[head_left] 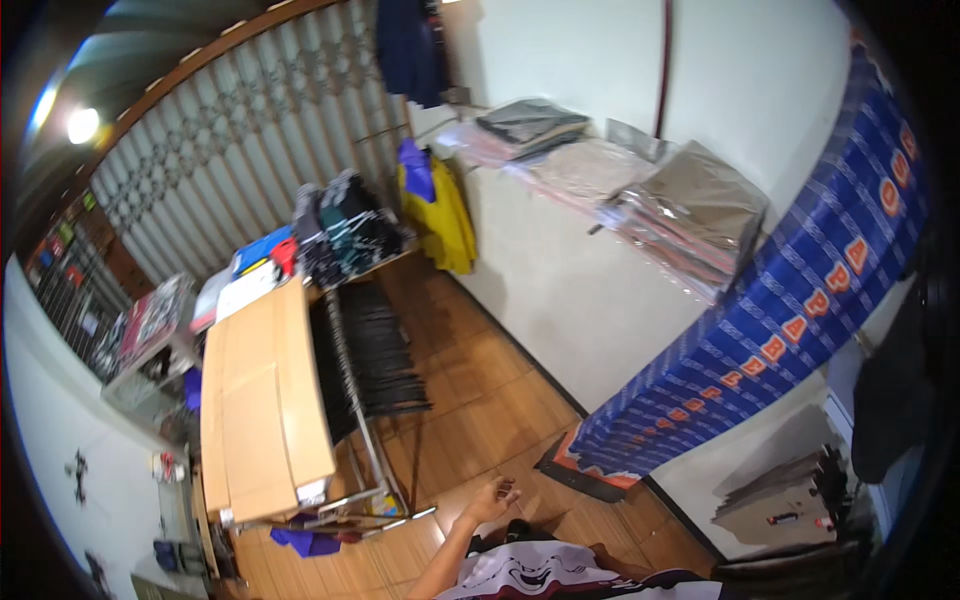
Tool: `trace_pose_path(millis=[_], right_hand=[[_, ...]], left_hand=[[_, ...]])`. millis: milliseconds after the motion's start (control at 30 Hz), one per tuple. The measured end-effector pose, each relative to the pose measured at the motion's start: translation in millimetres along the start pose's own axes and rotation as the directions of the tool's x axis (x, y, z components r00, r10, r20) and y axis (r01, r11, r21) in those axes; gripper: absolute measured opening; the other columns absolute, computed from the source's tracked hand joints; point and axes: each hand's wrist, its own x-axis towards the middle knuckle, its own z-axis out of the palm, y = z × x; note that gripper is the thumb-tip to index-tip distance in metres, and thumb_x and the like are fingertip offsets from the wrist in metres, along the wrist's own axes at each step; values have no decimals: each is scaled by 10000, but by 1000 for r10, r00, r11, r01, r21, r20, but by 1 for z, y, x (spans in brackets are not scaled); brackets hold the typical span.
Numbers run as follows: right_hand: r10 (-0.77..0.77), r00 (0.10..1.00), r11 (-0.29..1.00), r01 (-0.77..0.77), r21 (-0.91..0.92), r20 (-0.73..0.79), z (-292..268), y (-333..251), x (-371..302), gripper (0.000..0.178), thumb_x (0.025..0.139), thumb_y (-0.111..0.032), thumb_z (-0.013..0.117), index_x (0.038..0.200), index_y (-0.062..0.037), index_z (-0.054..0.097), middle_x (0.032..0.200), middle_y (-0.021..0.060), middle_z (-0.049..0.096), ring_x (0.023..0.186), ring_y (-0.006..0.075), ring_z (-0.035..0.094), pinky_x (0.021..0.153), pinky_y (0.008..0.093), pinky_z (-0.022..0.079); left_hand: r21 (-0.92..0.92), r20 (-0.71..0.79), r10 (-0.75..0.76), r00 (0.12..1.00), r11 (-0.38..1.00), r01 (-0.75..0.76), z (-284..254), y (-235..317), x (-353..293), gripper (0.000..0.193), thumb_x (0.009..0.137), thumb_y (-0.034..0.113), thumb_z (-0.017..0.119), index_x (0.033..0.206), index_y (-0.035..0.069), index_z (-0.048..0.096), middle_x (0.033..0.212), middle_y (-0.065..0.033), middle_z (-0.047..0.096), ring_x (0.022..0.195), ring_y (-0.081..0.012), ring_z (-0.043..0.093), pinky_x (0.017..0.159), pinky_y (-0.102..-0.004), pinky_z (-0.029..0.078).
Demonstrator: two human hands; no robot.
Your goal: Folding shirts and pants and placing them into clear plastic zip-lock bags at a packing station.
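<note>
My left hand is held out in front of my body at the lower middle. Its fingers are loosely bent and a little apart, with nothing visible in them. Below it shows my patterned white and dark shirt. Beyond the hand and to its left stands a table with a light wooden top, apart from my fingers. My right hand is not in view.
A rack of dark hanging garments stands beside the table, with folded clothes behind. Bagged garments lie on a white counter. A blue banner hangs at right. Brown tiles cover the floor.
</note>
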Motion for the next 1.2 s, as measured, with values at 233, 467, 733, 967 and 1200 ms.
trace_pose_path(millis=[233, 467, 733, 967, 1200], right_hand=[[-13, 975, 977, 60, -203, 222, 28, -112, 8, 216, 869, -171, 635, 878, 26, 723, 804, 135, 734, 630, 206, 683, 529, 361, 529], [-31, 970, 975, 83, -208, 241, 119, -249, -57, 208, 920, -128, 573, 772, -28, 680, 661, 88, 668, 492, 169, 595, 419, 344, 471], [-113, 885, 875, 304, -377, 452, 308, -328, -180, 138, 934, -96, 553, 972, -61, 680, 763, 71, 702, 520, 160, 604, 417, 319, 469], [-35, 721, 644, 546, -536, 692, 427, -296, -250, 137, 947, -111, 530, 956, -80, 663, 816, 90, 714, 575, 167, 623, 454, 297, 473], [67, 761, 613, 479, -629, 645, 504, -321, -251, 156, 930, -68, 513, 905, -33, 663, 782, 132, 699, 541, 205, 599, 429, 325, 468]], left_hand=[[-29, -315, -222, 923, 974, 225, -15, -45, -139, 661, 896, 396, 746, 1374, -3, 522, 1240, -263, 648, 1097, -348, 676, 902, -420, 560], [-184, -628, -458, 629, 873, 452, -9, -118, -330, 702, 881, 385, 750, 1411, 4, 490, 1222, -275, 647, 1111, -382, 662, 947, -449, 536], [-608, -699, -711, 71, 644, 464, 85, -185, -549, 768, 847, 383, 770, 1428, -18, 467, 1228, -288, 654, 1141, -407, 648, 985, -449, 512], [-795, -599, -774, -205, 543, 270, 155, -187, -623, 801, 861, 369, 738, 1449, -62, 405, 1257, -308, 631, 1193, -426, 615, 1015, -441, 494], [-838, -513, -817, -264, 543, -51, 169, -201, -611, 770, 910, 372, 709, 1465, -54, 388, 1313, -317, 591, 1192, -392, 623, 996, -420, 501]])
